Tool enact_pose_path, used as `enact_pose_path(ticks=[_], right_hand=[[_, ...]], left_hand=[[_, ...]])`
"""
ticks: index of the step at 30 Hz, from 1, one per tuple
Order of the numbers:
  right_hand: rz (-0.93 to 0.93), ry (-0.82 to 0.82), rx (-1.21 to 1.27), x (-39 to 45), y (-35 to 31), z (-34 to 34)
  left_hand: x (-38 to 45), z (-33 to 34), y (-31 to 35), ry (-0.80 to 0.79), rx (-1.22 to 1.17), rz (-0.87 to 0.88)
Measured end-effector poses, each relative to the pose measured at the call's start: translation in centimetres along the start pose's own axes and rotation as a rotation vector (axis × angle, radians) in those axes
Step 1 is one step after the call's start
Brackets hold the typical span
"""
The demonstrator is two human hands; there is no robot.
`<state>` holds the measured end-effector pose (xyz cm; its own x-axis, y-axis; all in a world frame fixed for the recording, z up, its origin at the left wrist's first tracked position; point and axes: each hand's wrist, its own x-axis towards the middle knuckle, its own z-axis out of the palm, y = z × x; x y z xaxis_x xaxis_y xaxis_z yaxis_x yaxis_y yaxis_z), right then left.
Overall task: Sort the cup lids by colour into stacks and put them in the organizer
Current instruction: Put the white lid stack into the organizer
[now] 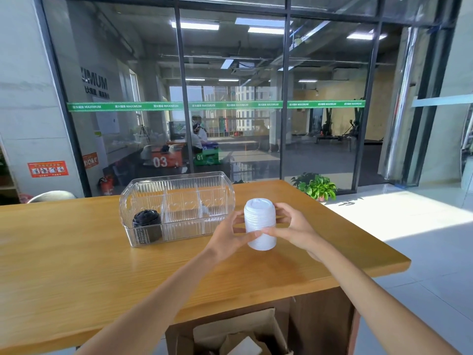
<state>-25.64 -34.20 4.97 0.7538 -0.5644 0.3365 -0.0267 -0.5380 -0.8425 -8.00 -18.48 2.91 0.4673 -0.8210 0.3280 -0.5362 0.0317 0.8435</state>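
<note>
a: on the left, what stood in the organizer [176, 198]?

b: held a stack of black lids [147, 226], upright in the leftmost compartment, long axis vertical, top lid facing up. sat on the wooden table [76, 252], ribbed clear walls blurring the lower part of that stack. showed nothing clearly in the other compartments; hard to tell through the ribbing.

a: and further right?

b: found the stack of white lids [259, 224] just right of the organizer, raised above the tabletop, held between both hands. stood nearly upright, long axis vertical with a slight lean, top lid with its raised rim facing up and a little toward the camera.

a: hands?

b: left hand [230, 238] curled round the stack's left side, thumb across the front low down. right hand [291, 230] wrapped round the right side, fingers behind, thumb meeting the other near the front. covered the stack's back and part of its lower edge, so couldn't count the lids.

a: anything cut off?

b: below the table edge, an open cardboard box [238, 334], clipped by the bottom of the view, contents hard to make out. beyond the table's far right corner, a potted plant [317, 188] on the floor.
</note>
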Motion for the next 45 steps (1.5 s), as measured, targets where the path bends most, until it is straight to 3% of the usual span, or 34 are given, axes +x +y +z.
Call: enact_pose_path(ticks=[27, 45], right_hand=[[-0.191, -0.114, -0.008, 9.0, -10.5, 12.8], [-0.216, -0.149, -0.113, 15.0, -10.4, 17.6]], left_hand=[[-1.1, -17.6, -0.4, 0.188, 0.192, -0.014], [1.9, -22.2, -2.7, 0.186, 0.413, -0.038]])
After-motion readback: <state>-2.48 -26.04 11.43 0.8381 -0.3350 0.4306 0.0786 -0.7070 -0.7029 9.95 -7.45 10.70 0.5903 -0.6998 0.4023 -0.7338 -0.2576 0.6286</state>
